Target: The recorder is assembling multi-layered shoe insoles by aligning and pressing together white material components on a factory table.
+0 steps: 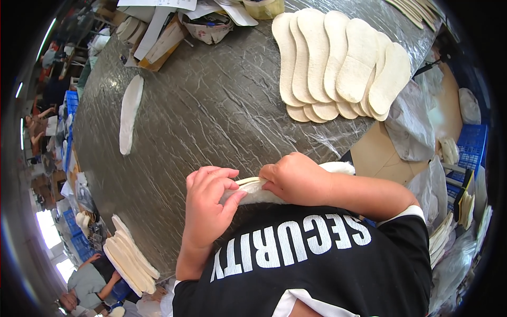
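Note:
Close to my body, at the table's near edge, I hold a fluffy white insole [259, 194] with both hands. My left hand [210, 203] pinches one end between thumb and fingers. My right hand [298, 179] is closed on its middle, and the other fleecy end sticks out beyond my right wrist. A cream edge or layer shows between my hands along the top; whether it is a separate piece I cannot tell. A single white insole [131, 113] lies apart on the far left of the table.
Several cream insoles [322, 58] lie fanned in overlapping rows at the far right of the dark, film-covered table [211, 105]. A cluttered bowl [208, 29] and papers stand at the back. An insole stack [129, 256] sits at the near left corner. People work beyond, at left.

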Motion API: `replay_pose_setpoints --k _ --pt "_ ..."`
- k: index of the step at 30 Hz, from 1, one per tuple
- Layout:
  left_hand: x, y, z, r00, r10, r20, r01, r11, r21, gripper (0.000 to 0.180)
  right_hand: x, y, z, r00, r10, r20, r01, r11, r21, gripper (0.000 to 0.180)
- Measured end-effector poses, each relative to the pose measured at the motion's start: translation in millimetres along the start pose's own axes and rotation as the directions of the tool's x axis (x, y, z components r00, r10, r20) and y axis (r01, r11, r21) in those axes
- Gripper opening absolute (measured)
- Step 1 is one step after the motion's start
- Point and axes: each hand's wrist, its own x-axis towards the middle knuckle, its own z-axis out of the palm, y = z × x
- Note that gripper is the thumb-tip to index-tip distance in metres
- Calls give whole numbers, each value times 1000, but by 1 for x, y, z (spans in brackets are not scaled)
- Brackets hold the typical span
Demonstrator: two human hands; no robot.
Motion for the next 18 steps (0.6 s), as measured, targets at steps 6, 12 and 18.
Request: replay_pose_setpoints --k 6,12,18 --pt "2 6 4 995 98 -28 -96 993 73 17 -1 2 3 1000 10 -29 -10 1000 -9 17" --pt "0 0 11 996 49 -78 -46 998 43 17 -3 -1 1 999 10 -32 -10 1000 -21 20" --pt "2 -2 16 994 45 -105 -46 999 -8 16 -5 0 -2 1000 -18 -24 19 1000 18 19"
